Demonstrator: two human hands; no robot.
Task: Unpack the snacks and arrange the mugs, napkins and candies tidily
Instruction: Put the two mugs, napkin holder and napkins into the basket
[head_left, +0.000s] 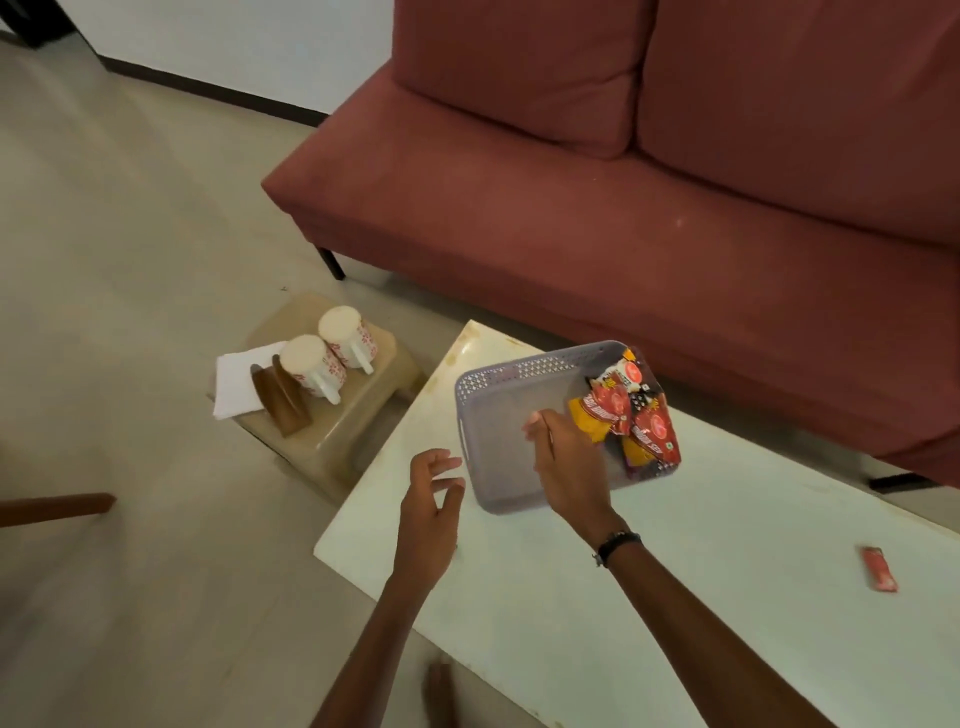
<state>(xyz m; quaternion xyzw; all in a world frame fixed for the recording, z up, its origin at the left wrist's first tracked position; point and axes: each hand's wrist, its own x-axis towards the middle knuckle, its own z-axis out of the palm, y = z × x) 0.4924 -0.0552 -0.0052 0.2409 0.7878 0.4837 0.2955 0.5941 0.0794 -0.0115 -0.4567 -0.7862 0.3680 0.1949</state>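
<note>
A grey perforated basket (493, 395) stands on the white table (675, 597). Several red and yellow snack packets (634, 415) are bunched at its right end. My right hand (563, 457) reaches into the basket just left of the packets, fingers stretched and touching the yellow one's edge, with nothing visibly gripped; its palm is hidden. My left hand (431, 499) hovers open at the basket's left rim. Two floral mugs (332, 358) stand upside down on a beige stool (322, 441), beside white napkins (236, 382) and a brown holder (280, 400). A red candy (879, 568) lies at the table's right.
A dark red sofa (623, 182) runs along the far side of the table. The stool sits on the floor just left of the table corner. A wooden furniture piece (57, 506) pokes in at the left edge. My foot (441, 696) shows below.
</note>
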